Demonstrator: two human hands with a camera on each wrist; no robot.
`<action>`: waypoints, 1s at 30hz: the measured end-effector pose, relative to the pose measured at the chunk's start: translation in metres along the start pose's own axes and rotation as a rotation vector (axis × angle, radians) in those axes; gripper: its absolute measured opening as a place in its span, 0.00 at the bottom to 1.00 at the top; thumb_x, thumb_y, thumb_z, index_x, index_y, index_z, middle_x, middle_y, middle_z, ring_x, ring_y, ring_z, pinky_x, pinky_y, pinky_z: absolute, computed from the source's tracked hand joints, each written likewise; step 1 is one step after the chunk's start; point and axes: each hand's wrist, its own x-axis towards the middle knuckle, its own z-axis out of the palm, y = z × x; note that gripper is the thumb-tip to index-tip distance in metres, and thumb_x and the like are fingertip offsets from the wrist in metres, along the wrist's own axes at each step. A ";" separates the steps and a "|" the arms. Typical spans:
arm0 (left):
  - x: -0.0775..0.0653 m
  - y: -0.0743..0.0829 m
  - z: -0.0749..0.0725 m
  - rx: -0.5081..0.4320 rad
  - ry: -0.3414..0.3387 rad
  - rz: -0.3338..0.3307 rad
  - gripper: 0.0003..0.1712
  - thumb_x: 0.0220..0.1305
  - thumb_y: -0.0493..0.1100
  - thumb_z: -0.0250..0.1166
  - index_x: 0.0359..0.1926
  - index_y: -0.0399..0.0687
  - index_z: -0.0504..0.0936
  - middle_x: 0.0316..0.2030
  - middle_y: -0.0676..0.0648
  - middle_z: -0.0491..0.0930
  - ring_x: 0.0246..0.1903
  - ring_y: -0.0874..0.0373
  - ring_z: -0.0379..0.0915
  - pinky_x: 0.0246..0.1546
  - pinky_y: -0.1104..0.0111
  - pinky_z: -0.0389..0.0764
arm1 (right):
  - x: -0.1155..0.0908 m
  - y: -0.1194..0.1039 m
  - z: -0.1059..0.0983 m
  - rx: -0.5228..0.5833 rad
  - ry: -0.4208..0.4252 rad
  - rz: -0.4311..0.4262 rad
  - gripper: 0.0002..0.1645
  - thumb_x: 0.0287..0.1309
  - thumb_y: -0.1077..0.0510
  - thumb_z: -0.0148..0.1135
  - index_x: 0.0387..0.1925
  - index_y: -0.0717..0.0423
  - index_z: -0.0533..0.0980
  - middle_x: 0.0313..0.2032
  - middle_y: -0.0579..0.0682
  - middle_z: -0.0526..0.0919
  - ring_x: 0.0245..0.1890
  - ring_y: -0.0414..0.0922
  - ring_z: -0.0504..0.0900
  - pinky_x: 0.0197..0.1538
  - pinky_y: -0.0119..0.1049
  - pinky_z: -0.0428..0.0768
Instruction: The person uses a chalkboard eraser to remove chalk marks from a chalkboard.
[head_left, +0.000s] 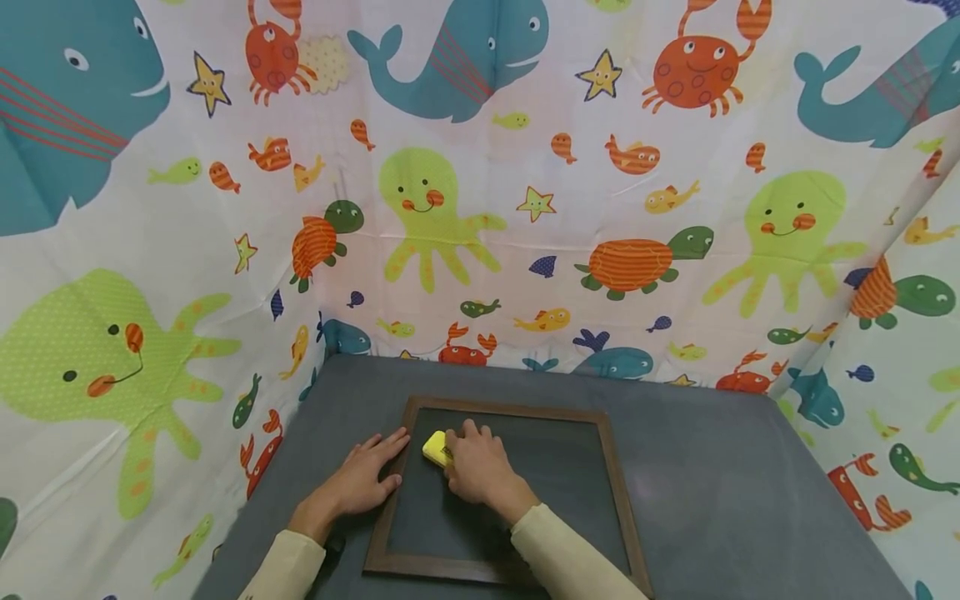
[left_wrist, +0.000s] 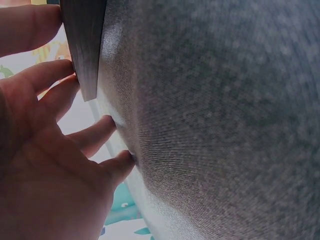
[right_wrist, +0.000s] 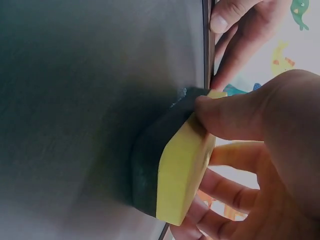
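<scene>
A wood-framed chalkboard (head_left: 540,492) lies flat on the grey table, its dark surface facing up. My right hand (head_left: 483,467) grips a yellow block eraser (head_left: 436,449) over the upper left part of the board. In the right wrist view the eraser (right_wrist: 182,170) shows a dark felt side against the board, with a little white chalk dust near one end. Its thumb and fingers hold the yellow back. My left hand (head_left: 360,477) rests at the board's left edge with fingers spread; in the left wrist view the fingertips touch the wooden frame (left_wrist: 86,55) and the grey cloth.
A grey cloth-covered table (head_left: 712,500) extends around the board, with more of it on the right. Behind and at both sides hangs a white curtain (head_left: 480,325) printed with sea animals. A small dark object (head_left: 333,550), partly hidden, lies under the left wrist.
</scene>
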 end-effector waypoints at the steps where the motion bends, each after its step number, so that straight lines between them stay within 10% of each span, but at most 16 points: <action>1: 0.000 0.000 0.000 -0.001 -0.003 -0.002 0.40 0.68 0.46 0.65 0.77 0.52 0.61 0.78 0.51 0.54 0.75 0.33 0.49 0.69 0.30 0.46 | -0.001 0.000 -0.001 -0.002 -0.003 -0.006 0.36 0.63 0.43 0.65 0.70 0.47 0.71 0.55 0.52 0.75 0.44 0.50 0.74 0.45 0.47 0.77; 30: -0.002 0.000 0.000 -0.007 -0.004 0.002 0.39 0.70 0.46 0.64 0.78 0.51 0.60 0.79 0.50 0.53 0.76 0.34 0.47 0.70 0.31 0.45 | -0.035 0.005 -0.017 0.040 -0.135 -0.201 0.40 0.54 0.56 0.74 0.68 0.31 0.73 0.56 0.44 0.76 0.46 0.45 0.72 0.47 0.41 0.75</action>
